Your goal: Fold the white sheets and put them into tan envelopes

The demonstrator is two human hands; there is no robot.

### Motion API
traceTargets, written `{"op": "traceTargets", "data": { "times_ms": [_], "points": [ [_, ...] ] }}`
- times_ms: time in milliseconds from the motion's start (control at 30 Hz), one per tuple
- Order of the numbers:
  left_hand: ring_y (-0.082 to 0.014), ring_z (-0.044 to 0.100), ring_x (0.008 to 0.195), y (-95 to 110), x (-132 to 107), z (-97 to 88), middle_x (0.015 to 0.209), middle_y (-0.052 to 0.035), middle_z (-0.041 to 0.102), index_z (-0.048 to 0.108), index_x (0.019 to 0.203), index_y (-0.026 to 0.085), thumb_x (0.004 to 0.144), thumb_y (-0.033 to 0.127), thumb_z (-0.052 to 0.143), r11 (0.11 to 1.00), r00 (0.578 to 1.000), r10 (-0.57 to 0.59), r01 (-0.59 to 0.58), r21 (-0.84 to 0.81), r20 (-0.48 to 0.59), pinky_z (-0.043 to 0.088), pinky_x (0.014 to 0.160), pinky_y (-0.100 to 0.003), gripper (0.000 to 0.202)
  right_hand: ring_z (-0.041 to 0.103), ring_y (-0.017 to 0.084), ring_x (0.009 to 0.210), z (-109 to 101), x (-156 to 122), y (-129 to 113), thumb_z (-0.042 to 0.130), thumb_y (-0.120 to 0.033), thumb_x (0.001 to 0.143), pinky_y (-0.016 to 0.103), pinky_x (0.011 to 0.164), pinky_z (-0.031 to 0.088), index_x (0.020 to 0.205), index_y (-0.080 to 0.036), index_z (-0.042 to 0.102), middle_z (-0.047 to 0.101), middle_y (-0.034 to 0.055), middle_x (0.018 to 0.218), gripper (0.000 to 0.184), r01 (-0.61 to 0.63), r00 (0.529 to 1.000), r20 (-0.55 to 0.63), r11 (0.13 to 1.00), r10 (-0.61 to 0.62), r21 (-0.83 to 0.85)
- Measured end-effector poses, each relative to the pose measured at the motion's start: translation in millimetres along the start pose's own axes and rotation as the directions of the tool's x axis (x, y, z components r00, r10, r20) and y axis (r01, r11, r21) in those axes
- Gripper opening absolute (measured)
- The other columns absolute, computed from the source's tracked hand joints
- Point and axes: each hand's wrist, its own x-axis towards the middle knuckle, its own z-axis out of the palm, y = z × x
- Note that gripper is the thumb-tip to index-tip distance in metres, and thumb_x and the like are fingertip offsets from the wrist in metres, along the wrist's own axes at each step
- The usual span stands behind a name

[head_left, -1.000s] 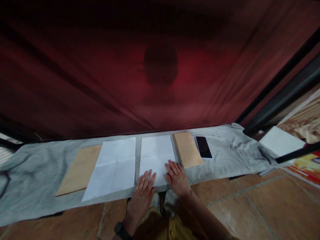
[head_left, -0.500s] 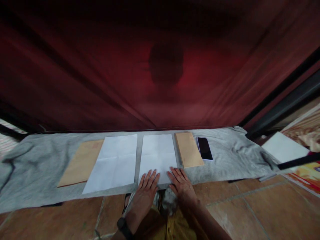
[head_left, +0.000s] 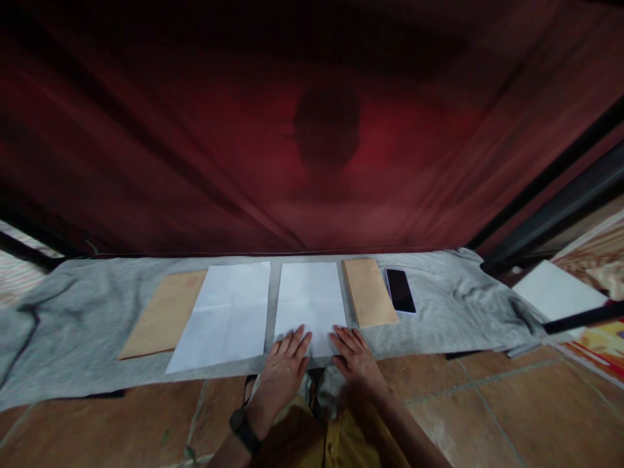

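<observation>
My left hand (head_left: 284,368) and my right hand (head_left: 355,356) lie flat, fingers stretched out, on the near edge of a white creased sheet of paper (head_left: 309,299). That sheet rests on a grey cloth (head_left: 88,312) spread over the tiled floor. A second white sheet (head_left: 225,317) lies just left of it, and a brown envelope (head_left: 164,314) is further left. To the right of my hands are a narrower brown envelope (head_left: 369,292) and a black phone (head_left: 400,290). Neither hand holds anything.
A dark red curtain (head_left: 312,130) hangs right behind the cloth. A white sheet (head_left: 556,289) and a colourful print (head_left: 599,338) lie at the far right under a dark bar (head_left: 580,316). Brown floor tiles (head_left: 511,416) surround me. My left wrist wears a black watch (head_left: 244,430).
Both hands have slid a little back toward me along the sheet's near edge and lie closer together. The view has shifted slightly; the papers have not moved.
</observation>
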Motion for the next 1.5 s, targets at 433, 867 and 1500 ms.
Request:
{"op": "traceTargets", "data": {
  "times_ms": [433,867,1500],
  "points": [
    [-0.0309,0.054,0.133,5,11,-18.0,0.152,-0.0038,0.056,0.054,0.145,0.029,0.091,0.021,0.057,0.998,0.994,-0.005,0.012,-0.069,0.110,0.041,0.110,-0.050,0.055,0.051,0.025,0.140,1,5,1,0.056,-0.011,0.090,0.052,0.120,0.034,0.143,-0.023,0.058,0.055,0.0093,0.151,0.054,-0.034,0.999,-0.005,0.994,0.034,0.108],
    [-0.0265,0.050,0.140,-13,6,-26.2,0.150,-0.0058,0.057,0.054,0.145,0.024,0.090,0.010,0.047,0.971,0.972,-0.033,0.087,-0.223,0.234,0.040,0.117,-0.049,0.057,0.058,0.024,0.132,-12,5,2,0.050,-0.014,0.099,0.053,0.118,0.041,0.135,-0.028,0.066,0.066,0.0071,0.139,0.042,-0.040,0.999,-0.013,0.957,0.046,0.289],
    [-0.0211,0.071,0.114,-64,-35,-42.7,0.121,-0.0018,0.076,0.077,0.116,0.030,0.083,0.015,0.052,0.721,0.968,-0.185,0.251,-0.646,0.169,0.054,0.105,-0.038,0.044,0.060,0.026,0.131,-39,-14,0,0.061,-0.019,0.092,0.048,0.112,0.049,0.142,-0.029,0.059,0.065,0.0081,0.140,0.051,-0.188,0.970,-0.003,0.761,0.243,0.621]
  ]
}}
